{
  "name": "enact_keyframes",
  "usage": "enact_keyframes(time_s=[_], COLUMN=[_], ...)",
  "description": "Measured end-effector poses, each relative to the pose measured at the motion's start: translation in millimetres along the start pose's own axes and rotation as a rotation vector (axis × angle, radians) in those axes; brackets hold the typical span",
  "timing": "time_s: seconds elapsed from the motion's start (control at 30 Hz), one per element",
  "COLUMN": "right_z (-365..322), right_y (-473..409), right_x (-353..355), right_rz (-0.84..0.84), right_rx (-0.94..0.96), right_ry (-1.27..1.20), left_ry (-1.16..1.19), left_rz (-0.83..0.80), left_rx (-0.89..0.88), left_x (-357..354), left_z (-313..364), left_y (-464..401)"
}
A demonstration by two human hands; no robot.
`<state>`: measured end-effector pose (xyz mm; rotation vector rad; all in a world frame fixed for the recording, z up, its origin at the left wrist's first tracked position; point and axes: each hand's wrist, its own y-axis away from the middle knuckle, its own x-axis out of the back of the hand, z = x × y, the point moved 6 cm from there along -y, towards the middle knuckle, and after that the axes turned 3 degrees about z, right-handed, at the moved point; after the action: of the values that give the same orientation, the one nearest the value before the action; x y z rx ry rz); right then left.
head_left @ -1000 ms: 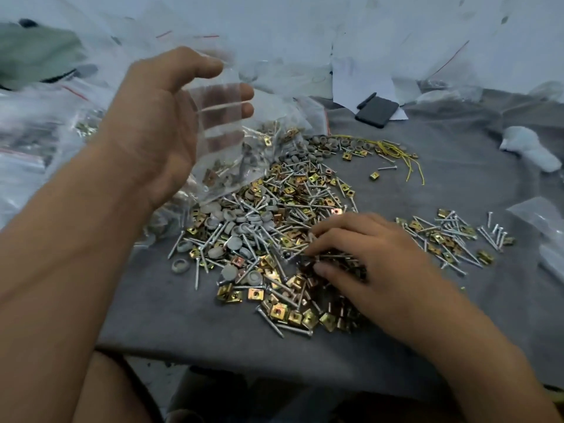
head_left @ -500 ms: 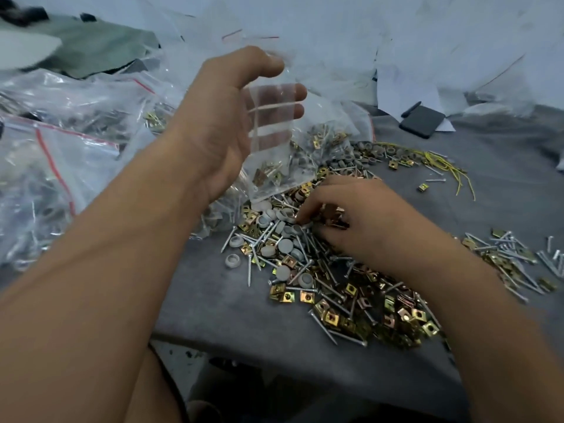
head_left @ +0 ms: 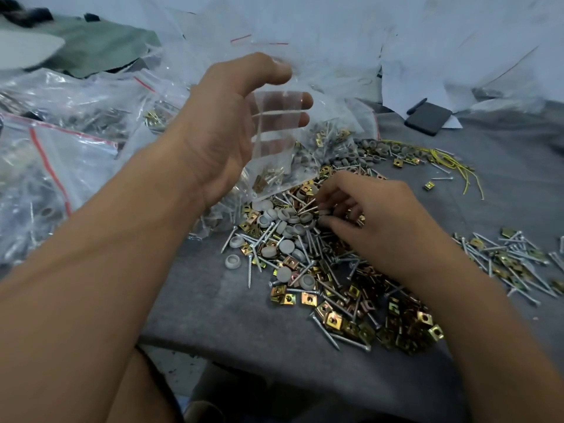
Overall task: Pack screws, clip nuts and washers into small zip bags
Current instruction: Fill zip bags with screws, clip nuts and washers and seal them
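The bag (head_left: 276,141) hangs above the pile (head_left: 308,248) on the bench (head_left: 238,319), held at its top by the left hand (head_left: 232,126), thumb on one side and fingers behind the plastic. A few screws and a clip nut already lie in its bottom. The right hand (head_left: 375,221) is down in the pile just right of the bag, fingers curled and picking among grey washers (head_left: 287,245); what it pinches I cannot tell. The risk, I think: the bag mouth looks narrow, so parts may miss it and fall back, and long screws (head_left: 326,331) may pierce the thin plastic.
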<state>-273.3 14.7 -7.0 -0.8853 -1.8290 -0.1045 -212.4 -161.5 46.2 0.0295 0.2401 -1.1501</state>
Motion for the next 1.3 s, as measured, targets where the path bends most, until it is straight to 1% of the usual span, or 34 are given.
enact_keyframes(time_s=[0.07, 0.13, 0.23, 0.33, 0.4, 0.47, 0.53, 0.6, 0.67, 0.7, 0.77, 0.87, 0.97, 1.03, 1.1, 1.2, 1.27, 1.3], right_z=[2, 2, -1, -2, 0, 6, 11, 11, 7, 4, -2, -7, -10, -11, -10, -7, -2, 3], right_y=[2, 3, 6, 10, 13, 13, 11, 9, 10, 11, 13, 13, 11, 10, 9, 11, 13, 13], right_x=[5, 8, 7, 7, 7, 5, 3, 5, 11, 14, 14, 6, 3, 1, -1, -4, -2, 0], right_rz=[0.048, 0.061, 0.031, -0.01, -0.047, -0.058, -0.014, 0.073, 0.134, 0.135, 0.059, -0.111, -0.19, -0.214, -0.188, -0.101, -0.028, 0.011], right_rx=[0.003, 0.033, 0.111, 0.145, 0.14, 0.093, 0.036, 0.007, 0.02, 0.049, 0.096, 0.054, -0.007, -0.026, -0.049, -0.055, -0.053, -0.081], right_ry=[-0.072, -0.064, 0.007, 0.004, -0.021, -0.011, 0.017, 0.014, -0.027, -0.051, -0.06, 0.026, 0.107, 0.142, 0.166, 0.159, 0.09, 0.006], left_ry=[0.001, -0.006, -0.022, -0.018, -0.024, -0.03, -0.029, -0.028, -0.038, -0.041, -0.036, -0.026, -0.013, -0.006, 0.003, 0.003, 0.003, 0.005], left_rz=[-0.009, -0.019, -0.028, -0.028, -0.031, -0.035, -0.036, -0.041, -0.05, -0.054, -0.058, -0.061, -0.064, -0.063, -0.057, -0.051, -0.046, -0.043], left_rx=[0.012, 0.021, 0.028, 0.033, 0.032, 0.033, 0.037, 0.039, 0.033, 0.028, 0.021, 0.016, 0.019, 0.018, 0.019, 0.023, 0.026, 0.027], left_x=[-2, -4, -6, -5, -4, -3, -2, -1, -1, -1, -1, 0, -2, -3, -3, -2, -3, -3], left_z=[-2, -5, -7, -9, -10, -11, -13, -15, -16, -17, -17, -17, -16, -15, -15, -14, -13, -13], left_y=[0, 0, 0, 0, 0, 0, 0, 1, 2, 2, 1, 1, 1, 2, 2, 3, 3, 3])
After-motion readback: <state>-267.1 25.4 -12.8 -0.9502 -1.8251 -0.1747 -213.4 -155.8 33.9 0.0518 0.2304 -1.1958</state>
